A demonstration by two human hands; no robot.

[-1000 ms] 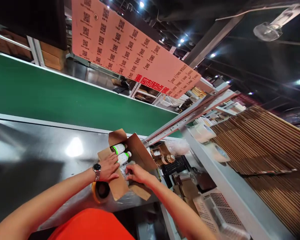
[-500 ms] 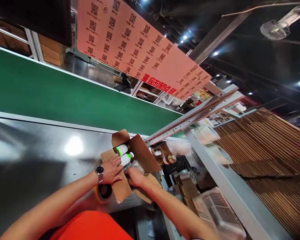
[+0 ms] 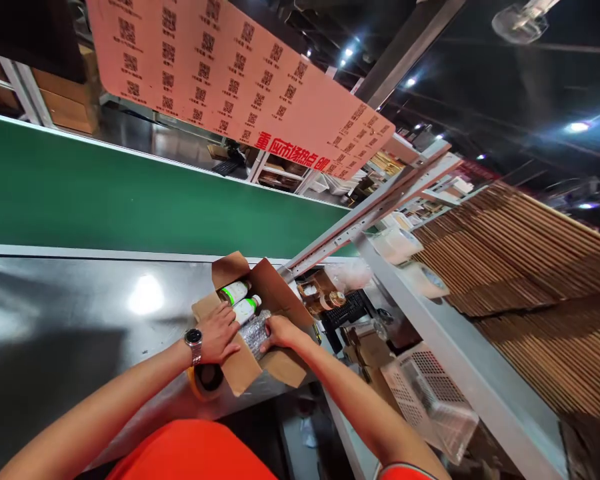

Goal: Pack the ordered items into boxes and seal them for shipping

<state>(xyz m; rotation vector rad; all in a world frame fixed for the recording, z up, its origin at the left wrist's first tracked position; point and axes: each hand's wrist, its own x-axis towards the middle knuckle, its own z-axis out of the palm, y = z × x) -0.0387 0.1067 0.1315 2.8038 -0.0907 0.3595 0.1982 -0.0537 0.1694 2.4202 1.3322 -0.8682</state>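
An open cardboard box [image 3: 243, 367] stands on the metal table with its flaps spread. Two white-labelled bottles with green bands lie inside, the nearer bottle [image 3: 247, 309] beside the farther bottle [image 3: 235, 291]. Clear bubble wrap [image 3: 254, 332] fills the end towards my right arm. My left hand [image 3: 220, 335], below a wristwatch, lies over the box's near side and flap, fingers stretched towards the bottles. With curled fingers my right hand [image 3: 279, 333] grips the edge of the bubble wrap; its fingertips are partly hidden.
A tape roll [image 3: 206, 381] sits under my left wrist. Beyond the table runs a green conveyor belt [image 3: 130, 193]. To the right are a keyboard [image 3: 349, 310], a white plastic basket [image 3: 425, 393], a metal post and stacked flat cardboard [image 3: 525, 280]. A QR-code board [image 3: 240, 87] hangs above.
My right hand has come up from low inside the box's right end, and more bubble wrap shows beside it. My left hand stays on the near side. The whole view has shifted slightly.
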